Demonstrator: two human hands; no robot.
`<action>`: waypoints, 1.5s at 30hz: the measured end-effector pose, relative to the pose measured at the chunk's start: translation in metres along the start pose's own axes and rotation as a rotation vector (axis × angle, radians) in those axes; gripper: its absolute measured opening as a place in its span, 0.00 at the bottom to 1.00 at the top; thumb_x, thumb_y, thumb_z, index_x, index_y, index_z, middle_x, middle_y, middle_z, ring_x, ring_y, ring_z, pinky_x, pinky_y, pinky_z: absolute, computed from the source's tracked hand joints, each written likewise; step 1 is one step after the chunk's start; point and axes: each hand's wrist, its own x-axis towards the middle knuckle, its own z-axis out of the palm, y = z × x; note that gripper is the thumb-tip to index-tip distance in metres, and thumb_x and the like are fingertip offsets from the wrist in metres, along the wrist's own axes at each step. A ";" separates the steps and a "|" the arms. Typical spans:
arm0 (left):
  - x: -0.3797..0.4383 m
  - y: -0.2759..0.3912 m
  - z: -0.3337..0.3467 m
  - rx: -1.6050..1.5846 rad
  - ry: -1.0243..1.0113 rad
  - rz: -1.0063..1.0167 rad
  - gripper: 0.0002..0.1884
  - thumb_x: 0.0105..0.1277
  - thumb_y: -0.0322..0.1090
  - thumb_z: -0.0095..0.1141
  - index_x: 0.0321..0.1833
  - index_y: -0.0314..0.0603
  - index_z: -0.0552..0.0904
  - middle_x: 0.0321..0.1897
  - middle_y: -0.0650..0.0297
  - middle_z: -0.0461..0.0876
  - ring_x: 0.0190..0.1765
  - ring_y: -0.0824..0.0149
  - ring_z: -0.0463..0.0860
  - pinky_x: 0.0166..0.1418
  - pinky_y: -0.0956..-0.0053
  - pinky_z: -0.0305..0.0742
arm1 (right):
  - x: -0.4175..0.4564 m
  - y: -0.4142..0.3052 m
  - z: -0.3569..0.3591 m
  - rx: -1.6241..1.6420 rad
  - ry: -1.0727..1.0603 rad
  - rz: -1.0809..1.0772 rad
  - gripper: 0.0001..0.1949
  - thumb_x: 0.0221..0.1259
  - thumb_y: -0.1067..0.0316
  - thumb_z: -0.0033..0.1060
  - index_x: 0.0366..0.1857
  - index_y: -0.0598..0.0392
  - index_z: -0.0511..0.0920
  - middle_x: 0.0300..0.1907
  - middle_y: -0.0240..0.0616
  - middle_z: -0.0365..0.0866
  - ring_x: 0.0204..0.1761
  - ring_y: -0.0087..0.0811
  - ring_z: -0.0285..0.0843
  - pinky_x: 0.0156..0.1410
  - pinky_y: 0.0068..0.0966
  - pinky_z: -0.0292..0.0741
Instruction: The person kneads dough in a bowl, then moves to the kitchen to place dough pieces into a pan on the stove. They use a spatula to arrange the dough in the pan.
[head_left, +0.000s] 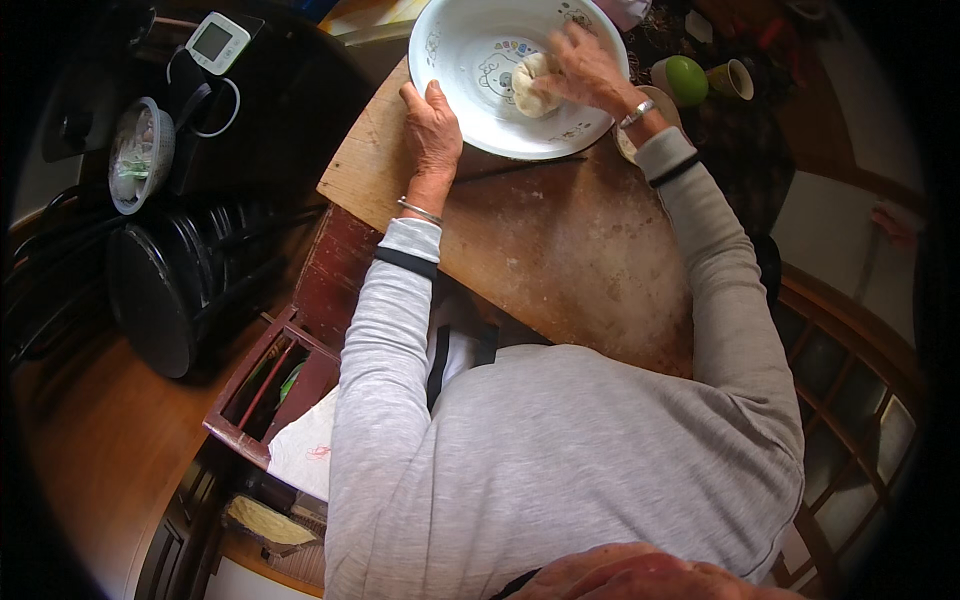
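A white enamel basin (469, 112) with printed cartoon figures rests on a wooden board (570, 247) in front of me. My left hand (435, 127) grips its near left rim, thumb up along the edge, the fingers partly hidden. Inside the basin, right of its middle, lies a rounded lump of pale dough (531, 90). Over the dough's right side is my right hand (589, 67), blurred, its thumb across the dough and its fingers spread apart from it. Flour-like white traces mark the board.
Past my right wrist, a bowl (660, 101) is partly hidden beside the basin. A green round object (685, 80) and a paper cup (731, 79) stand farther right. At left are a blood pressure monitor (217, 43), a plastic basket (142, 154) and black stools (154, 300).
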 end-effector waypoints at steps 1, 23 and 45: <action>-0.001 0.000 0.002 0.007 -0.010 -0.006 0.14 0.74 0.42 0.40 0.44 0.35 0.63 0.30 0.38 0.78 0.37 0.37 0.79 0.35 0.51 0.73 | -0.001 0.009 0.021 0.085 -0.117 0.020 0.24 0.48 0.51 0.68 0.45 0.55 0.74 0.41 0.45 0.75 0.49 0.43 0.74 0.51 0.37 0.76; 0.000 0.000 -0.001 -0.010 -0.011 -0.030 0.14 0.74 0.42 0.40 0.44 0.35 0.63 0.31 0.38 0.79 0.37 0.38 0.80 0.36 0.51 0.74 | 0.072 -0.040 0.038 0.288 0.027 -0.306 0.16 0.55 0.63 0.61 0.47 0.54 0.75 0.45 0.43 0.76 0.50 0.40 0.73 0.53 0.34 0.73; 0.000 -0.001 -0.004 -0.035 0.005 -0.016 0.14 0.74 0.41 0.40 0.43 0.33 0.63 0.34 0.34 0.76 0.40 0.35 0.76 0.39 0.50 0.69 | 0.018 -0.002 -0.009 0.397 0.013 0.195 0.19 0.66 0.49 0.47 0.55 0.46 0.75 0.51 0.43 0.74 0.57 0.43 0.70 0.64 0.45 0.61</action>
